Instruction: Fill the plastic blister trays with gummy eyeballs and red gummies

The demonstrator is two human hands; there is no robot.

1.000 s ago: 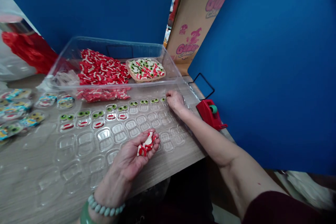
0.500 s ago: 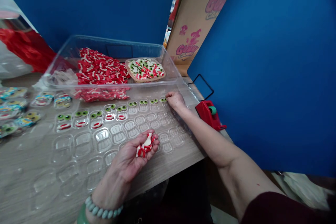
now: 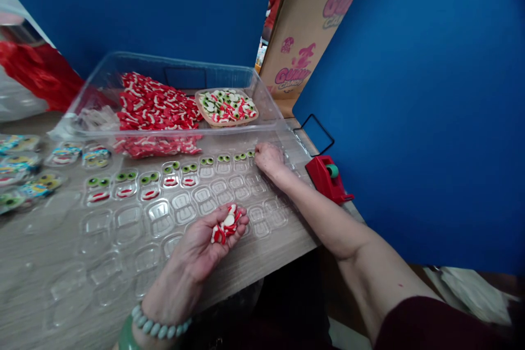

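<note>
Far row of the clear trays (image 3: 223,169), as I view it remotely: five cells hold green eyes (image 3: 150,179) and red-and-white lips (image 3: 150,195), at least four show eyes only, and the nearer rows (image 3: 159,219) appear unfilled. The left hand (image 3: 203,249), cupped palm-up, bears loose candies (image 3: 227,225) and hides cells. The right hand (image 3: 269,158), fingers curled, masks the row's end; whether it pinches anything I cannot tell.

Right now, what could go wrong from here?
Candies heaped in the upturned left hand might spill onto the table if the palm tips.

The right hand, close against the green eyes, could nudge them askew.

The right forearm, near the red tape dispenser, might bump it.
</note>
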